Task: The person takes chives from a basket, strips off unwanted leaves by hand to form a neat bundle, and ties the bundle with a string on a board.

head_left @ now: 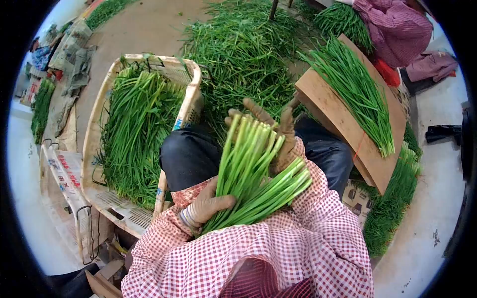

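My gloved left hand (211, 204) is closed around a bunch of garlic chives (243, 159), its thumb lying across the leaves near my lap. The pale cut stems fan into two parts, one pointing up and away, the other to the right. My gloved right hand (284, 141) is behind and beside the upper stem ends, its fingers stretched out and apart. Part of its palm is hidden by the stems. More chives (355, 94) lie on a wooden board (318, 94) to the right of my knee.
A white plastic crate (194, 94) filled with chives stands at my left, another crate (69, 181) beyond it. A large heap of loose greens (238, 54) covers the floor ahead. More chives (395, 198) lie low at right. Another person's purple sleeve (397, 30) is at upper right.
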A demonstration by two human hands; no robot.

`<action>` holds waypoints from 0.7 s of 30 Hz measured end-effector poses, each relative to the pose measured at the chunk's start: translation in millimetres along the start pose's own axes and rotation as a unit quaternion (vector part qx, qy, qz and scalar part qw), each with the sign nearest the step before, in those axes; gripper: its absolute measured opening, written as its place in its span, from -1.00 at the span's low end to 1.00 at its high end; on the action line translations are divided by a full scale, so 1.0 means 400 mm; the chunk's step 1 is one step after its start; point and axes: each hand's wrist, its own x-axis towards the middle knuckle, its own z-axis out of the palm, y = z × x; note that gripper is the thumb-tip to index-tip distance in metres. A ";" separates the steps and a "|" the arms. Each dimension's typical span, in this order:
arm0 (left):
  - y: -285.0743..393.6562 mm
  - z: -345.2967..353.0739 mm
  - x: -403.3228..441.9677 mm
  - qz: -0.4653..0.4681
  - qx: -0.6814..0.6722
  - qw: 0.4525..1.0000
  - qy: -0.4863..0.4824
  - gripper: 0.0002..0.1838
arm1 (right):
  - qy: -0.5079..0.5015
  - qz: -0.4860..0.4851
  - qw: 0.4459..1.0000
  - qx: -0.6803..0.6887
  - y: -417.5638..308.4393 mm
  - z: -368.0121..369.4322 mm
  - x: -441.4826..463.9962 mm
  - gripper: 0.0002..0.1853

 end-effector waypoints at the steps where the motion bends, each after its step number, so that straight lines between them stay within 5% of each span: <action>1: 0.018 0.008 0.006 0.003 0.008 1.000 0.002 -0.18 | -0.049 -0.006 0.999 0.000 -0.001 0.030 0.018 -0.24; 5: 0.085 0.049 0.027 -0.077 0.142 0.984 0.070 -0.15 | -0.107 0.020 0.994 0.004 -0.031 0.012 0.006 -0.34; 6: 0.103 0.051 0.030 -0.030 0.303 0.947 0.098 -0.14 | 0.045 -0.006 0.997 -0.069 -0.040 0.001 -0.035 -0.53; 7: 0.115 0.053 0.035 0.018 0.456 0.882 0.121 -0.14 | 0.043 -0.012 0.997 -0.064 -0.038 0.007 -0.050 -0.53; 10: 0.150 0.156 0.054 0.071 0.341 0.931 0.111 -0.03 | 0.292 -0.061 0.938 -0.175 -0.032 0.038 -0.069 -0.67; 11: 0.161 0.200 0.066 0.092 0.318 0.939 0.099 0.03 | 0.304 -0.049 0.931 -0.195 -0.038 0.039 -0.072 -0.70; 14: 0.145 0.269 0.121 0.167 0.634 0.755 0.007 0.21 | 0.330 -0.046 0.896 -0.293 -0.034 0.015 -0.056 -0.57; 15: 0.104 0.293 0.127 0.152 0.738 0.656 0.042 0.27 | 0.345 -0.010 0.890 -0.298 -0.042 0.027 -0.049 -0.57; 18: 0.039 0.285 0.161 0.184 0.832 0.509 0.121 0.19 | 0.328 -0.062 0.880 -0.337 -0.022 0.073 -0.065 -0.58; 19: 0.050 0.270 0.174 0.184 0.834 0.506 0.123 0.19 | 0.335 -0.014 0.885 -0.323 -0.034 0.048 -0.051 -0.58; 21: 0.065 0.217 0.180 0.186 0.724 0.642 0.171 0.18 | 0.298 0.086 0.922 -0.232 -0.054 -0.069 -0.020 -0.51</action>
